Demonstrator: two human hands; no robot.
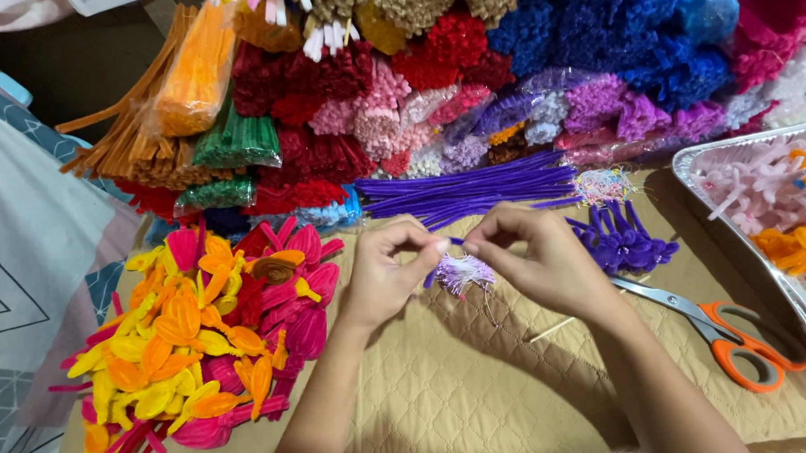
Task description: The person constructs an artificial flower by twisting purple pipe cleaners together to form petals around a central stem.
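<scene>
Pinched between thumb and forefinger of the left hand (385, 269) and of the right hand (534, 258), at the middle of the frame: a short purple fuzzy pipe-cleaner piece (452, 242) bridging the small gap between the two sets of fingertips. Both pinches closed on that piece, remaining fingers curled loosely. Hanging just below the fingertips, touching or nearly touching the purple piece: a small frizzy tuft of pale lilac tinsel thread (462, 274), over the tan quilted cloth (469, 390) covering the work surface.

Just right of the right hand, a cluster of bent purple pipe-cleaner petals (624, 240) lying on the cloth. Below and right of that, orange-handled scissors (721, 331), blades pointing toward the right wrist. Near the right forearm, a thin pale wooden stick (551, 330). Above the hands, a loose sheaf of straight purple pipe cleaners (476, 189) lying crosswise.

Lower left of the frame: a heap of finished pipe-cleaner flowers in pink, yellow and orange (203, 336). Across the top: stacked bundles of pipe cleaners in orange, green, red, pink, blue and purple (408, 84). Right edge: a silver foil tray (691, 165) holding pink and orange pieces.
</scene>
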